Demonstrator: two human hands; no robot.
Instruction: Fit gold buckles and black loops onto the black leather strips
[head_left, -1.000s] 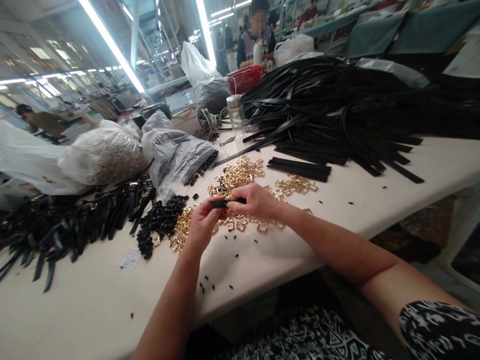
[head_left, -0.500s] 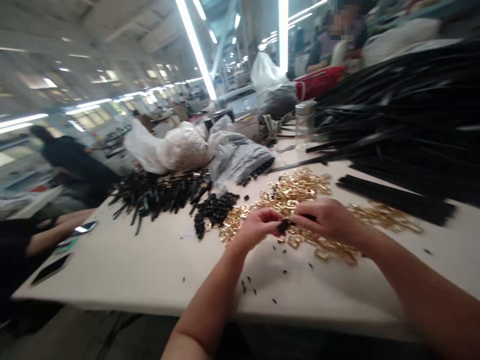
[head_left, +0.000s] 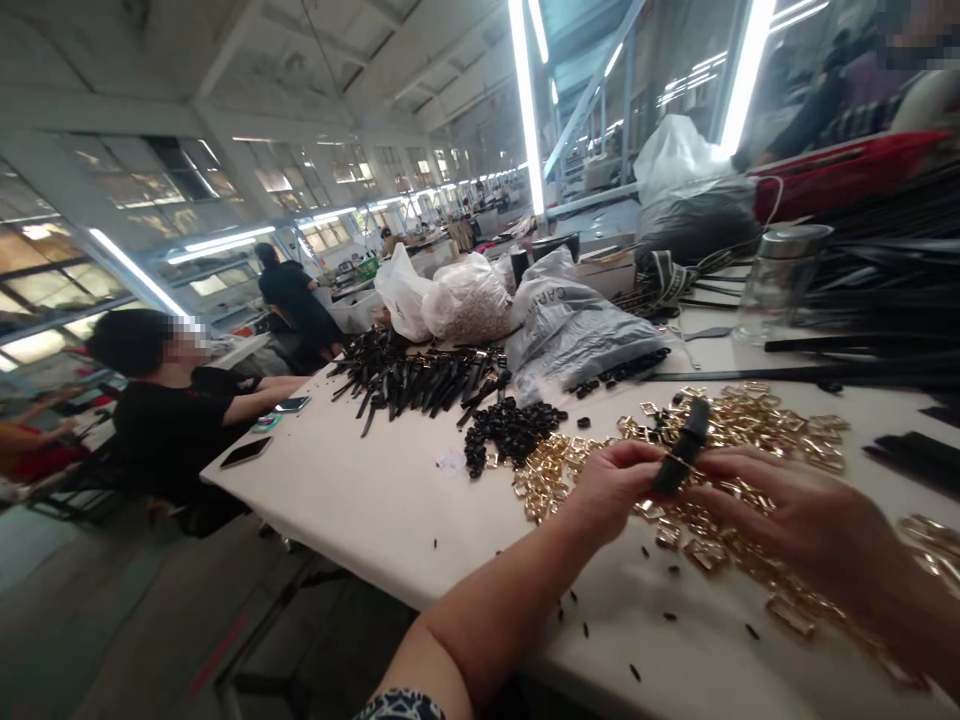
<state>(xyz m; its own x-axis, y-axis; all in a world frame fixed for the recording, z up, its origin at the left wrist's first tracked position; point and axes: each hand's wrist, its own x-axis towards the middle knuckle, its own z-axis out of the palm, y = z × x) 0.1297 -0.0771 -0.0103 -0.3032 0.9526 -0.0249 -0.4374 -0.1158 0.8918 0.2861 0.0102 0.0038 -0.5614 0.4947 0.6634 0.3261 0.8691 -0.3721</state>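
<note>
A short black strap (head_left: 693, 428) with a gold-coloured buckle frame across it stands tilted between my two hands. The fingers of my left hand (head_left: 611, 488) are closed on its lower left side. My right hand (head_left: 787, 505) pinches it from the right at the buckle, its fingertips partly hidden by the strap. Both hands are just above a spread of gold metal buckles (head_left: 559, 460). Left of these lies a heap of small black loops (head_left: 510, 432).
A bundle of black straps (head_left: 420, 375) lies farther back, beside a grey plastic bag (head_left: 581, 315). A glass jar (head_left: 780, 285) stands at the back right near long black strips (head_left: 892, 290). A seated person (head_left: 176, 400) leans at the table's left end, by two phones (head_left: 247, 452).
My view has swung left, so the table scene has shifted right and the seated person is now in sight. The strap is now held more upright, with the buckle showing on it.
</note>
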